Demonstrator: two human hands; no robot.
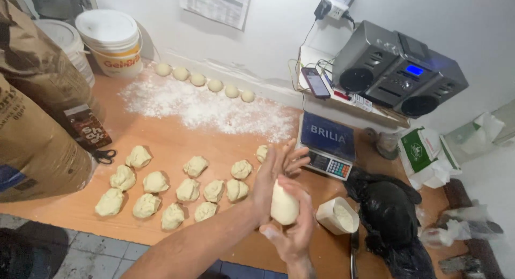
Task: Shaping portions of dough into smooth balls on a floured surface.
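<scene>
Far left: large brown paper flour sacks [37, 123] leaning on the wooden worktop [161, 225], with black-handled scissors [104, 155] lying at their foot. Behind them, two white lidded buckets [110, 40] against the wall. Centre left: a spread of loose flour [204, 110] on the worktop, and behind it a row of six smooth rounded dough balls [206, 82] along the wall edge. In front: a group of rough, unshaped dough portions [171, 190] set in loose rows, near one another but mostly apart. Centre: left hand [271, 177], fingers extended and nearly flat, palm pressed against the side of a dough piece [284, 205] held above the worktop edge; right hand [294, 231] beneath and around it, fingers curled, cupping the lower end. Both hands grip only this dough piece. Right of the hands: a digital scale [328, 145] with blue platform, a small white tub [338, 216], a crumpled black plastic bag [389, 214]. On a shelf above: a phone [315, 83] and a grey stereo [399, 70]. Risk, as a judgement: the piece sits over the front edge, so a loosened grip could drop it to the tiled floor; sticky dough could tear against ill-floured palms.
</scene>
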